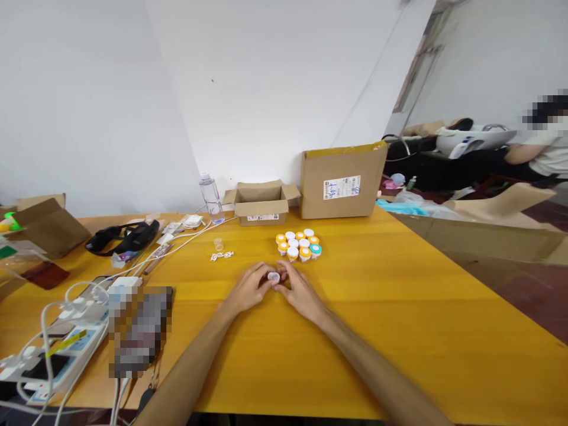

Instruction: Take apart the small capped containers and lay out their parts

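Note:
My left hand (252, 286) and my right hand (302, 290) meet over the middle of the table. Between their curled fingertips is a small translucent plastic cup (274, 277), gripped from both sides. Just beyond my right hand stands a tight cluster of small jars (293, 244) with white and orange lids, plus one jar with a teal lid (315, 250). Farther left, a clear plastic cup or lid (218, 244) lies on the table. In front of it are some small white pieces with dark marks (222, 255), too small to name.
An open cardboard box (261, 208) and a larger closed carton (341, 180) stand by the wall, beside a clear water bottle (212, 200). Cables and a power strip (73, 349) crowd the left, near a black strap bag (122, 238). Another person (544, 148) sits far right.

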Demonstrator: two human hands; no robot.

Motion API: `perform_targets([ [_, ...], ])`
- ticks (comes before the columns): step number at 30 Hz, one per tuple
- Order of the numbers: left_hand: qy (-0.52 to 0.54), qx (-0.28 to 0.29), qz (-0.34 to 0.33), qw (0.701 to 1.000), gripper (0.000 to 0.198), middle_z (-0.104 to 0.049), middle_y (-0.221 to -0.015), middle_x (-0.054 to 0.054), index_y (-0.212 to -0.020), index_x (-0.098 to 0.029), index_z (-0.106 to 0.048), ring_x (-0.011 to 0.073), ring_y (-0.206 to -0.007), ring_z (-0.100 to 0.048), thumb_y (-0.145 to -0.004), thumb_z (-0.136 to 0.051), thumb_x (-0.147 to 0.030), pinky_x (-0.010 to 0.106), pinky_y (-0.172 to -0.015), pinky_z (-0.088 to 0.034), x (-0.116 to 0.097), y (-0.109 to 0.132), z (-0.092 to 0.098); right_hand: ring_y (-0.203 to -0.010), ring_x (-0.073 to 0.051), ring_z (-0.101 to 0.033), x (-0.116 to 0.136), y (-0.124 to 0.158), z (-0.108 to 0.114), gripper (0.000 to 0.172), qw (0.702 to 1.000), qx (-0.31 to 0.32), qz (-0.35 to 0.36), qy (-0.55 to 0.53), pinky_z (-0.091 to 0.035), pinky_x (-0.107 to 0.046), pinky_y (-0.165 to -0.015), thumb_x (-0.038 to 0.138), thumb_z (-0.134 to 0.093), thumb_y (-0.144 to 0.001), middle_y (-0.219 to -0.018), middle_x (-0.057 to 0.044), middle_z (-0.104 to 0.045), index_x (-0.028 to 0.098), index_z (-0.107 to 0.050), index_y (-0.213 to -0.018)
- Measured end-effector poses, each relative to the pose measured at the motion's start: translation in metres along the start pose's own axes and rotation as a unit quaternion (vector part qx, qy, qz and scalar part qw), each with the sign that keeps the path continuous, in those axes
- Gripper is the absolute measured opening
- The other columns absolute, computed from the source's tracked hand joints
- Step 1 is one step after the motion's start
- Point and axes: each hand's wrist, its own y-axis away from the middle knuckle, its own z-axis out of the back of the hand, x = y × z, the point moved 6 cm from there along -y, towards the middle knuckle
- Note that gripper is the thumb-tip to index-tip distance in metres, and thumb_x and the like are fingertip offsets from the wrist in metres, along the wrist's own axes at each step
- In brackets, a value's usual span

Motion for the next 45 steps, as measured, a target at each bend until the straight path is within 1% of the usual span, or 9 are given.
perform_targets([
  [8, 0.000, 0.000, -0.003, 1.000, 0.014, -0.064, -0.097, 0.005, -0.099, -0.022, -0.063, 0.0195, -0.092, -0.059, -0.092, -0.054, -0.030, 0.031, -0.086, -0.047, -0.001, 0.000, 0.000, -0.088, -0.020, -0.065, 0.000, 0.000, 0.000, 0.049, 1.000, -0.011, 0.015, -0.007, -0.053, -0.037, -0.085, 0.017, -0.063, -0.077, -0.102, -0.004, -0.068, 0.024, -0.051, -0.124],
  [14, 0.022, -0.004, 0.002, 1.000, 0.009, -0.063, -0.096, 0.004, -0.095, -0.022, -0.062, 0.0186, -0.090, -0.059, -0.089, -0.056, -0.026, 0.031, -0.085, -0.047, -0.001, -0.001, 0.000, -0.089, -0.020, -0.065, -0.002, -0.001, -0.001, 0.049, 1.000, -0.015, 0.023, -0.004, -0.053, -0.036, -0.084, 0.018, -0.065, -0.077, -0.101, -0.004, -0.069, 0.024, -0.052, -0.124],
  [20, 0.039, -0.024, 0.016, 0.999, 0.010, -0.062, -0.093, 0.003, -0.093, -0.022, -0.061, 0.0172, -0.085, -0.058, -0.090, -0.056, -0.030, 0.029, -0.081, -0.047, 0.000, 0.000, 0.002, -0.090, -0.020, -0.065, 0.000, 0.000, 0.000, 0.045, 1.000, -0.007, 0.023, -0.013, -0.053, -0.037, -0.084, 0.021, -0.064, -0.079, -0.101, -0.004, -0.069, 0.025, -0.054, -0.122],
  [24, 0.054, -0.050, 0.016, 0.997, 0.012, -0.062, -0.090, 0.002, -0.093, -0.021, -0.060, 0.0161, -0.081, -0.057, -0.090, -0.055, -0.032, 0.028, -0.078, -0.047, 0.002, -0.001, 0.006, -0.086, -0.019, -0.065, 0.005, -0.001, 0.001, 0.038, 0.999, -0.003, 0.032, -0.027, -0.053, -0.035, -0.082, 0.020, -0.062, -0.079, -0.097, -0.003, -0.069, 0.024, -0.056, -0.116],
  [28, 0.051, -0.104, 0.018, 0.993, 0.016, -0.063, -0.091, 0.003, -0.094, -0.021, -0.060, 0.0160, -0.081, -0.057, -0.091, -0.053, -0.036, 0.028, -0.075, -0.047, 0.006, -0.003, 0.015, -0.083, -0.018, -0.063, 0.003, -0.001, 0.000, 0.036, 0.999, -0.008, 0.031, -0.019, -0.052, -0.035, -0.082, 0.019, -0.062, -0.078, -0.091, -0.001, -0.068, 0.024, -0.058, -0.113],
  [31, 0.017, -0.153, 0.028, 0.988, 0.016, -0.064, -0.091, 0.003, -0.096, -0.022, -0.060, 0.0166, -0.082, -0.059, -0.091, -0.053, -0.035, 0.029, -0.076, -0.048, 0.013, -0.003, 0.025, -0.087, -0.019, -0.063, -0.002, -0.001, -0.001, 0.036, 1.000, -0.020, 0.016, -0.005, -0.051, -0.036, -0.086, 0.019, -0.063, -0.077, -0.092, -0.001, -0.067, 0.024, -0.058, -0.113],
  [35, -0.078, -0.196, 0.037, 0.977, 0.011, -0.064, -0.092, 0.003, -0.096, -0.023, -0.058, 0.0187, -0.086, -0.060, -0.090, -0.053, -0.030, 0.032, -0.080, -0.049, 0.023, 0.001, 0.039, -0.090, -0.018, -0.063, -0.001, -0.001, -0.001, 0.034, 1.000, -0.021, 0.012, -0.002, -0.050, -0.036, -0.088, 0.018, -0.063, -0.076, -0.093, -0.001, -0.066, 0.024, -0.058, -0.109],
  [40, -0.199, -0.198, 0.050, 0.959, 0.006, -0.064, -0.089, 0.005, -0.091, -0.024, -0.057, 0.0238, -0.089, -0.060, -0.086, -0.054, -0.023, 0.037, -0.083, -0.048, 0.039, 0.005, 0.052, -0.087, -0.018, -0.062, 0.003, 0.000, 0.000, 0.022, 1.000, -0.016, 0.015, 0.011, -0.050, -0.034, -0.084, 0.018, -0.061, -0.076, -0.093, -0.001, -0.066, 0.024, -0.057, -0.097],
  [45, -0.252, -0.191, 0.076, 0.946, 0.005, -0.064, -0.086, 0.006, -0.085, -0.025, -0.056, 0.0281, -0.090, -0.058, -0.084, -0.055, -0.021, 0.042, -0.084, -0.046, 0.054, 0.008, 0.060, -0.085, -0.018, -0.061, 0.006, 0.000, 0.000, 0.015, 0.999, -0.012, 0.027, 0.017, -0.050, -0.034, -0.080, 0.018, -0.059, -0.076, -0.088, 0.000, -0.065, 0.024, -0.054, -0.089],
])
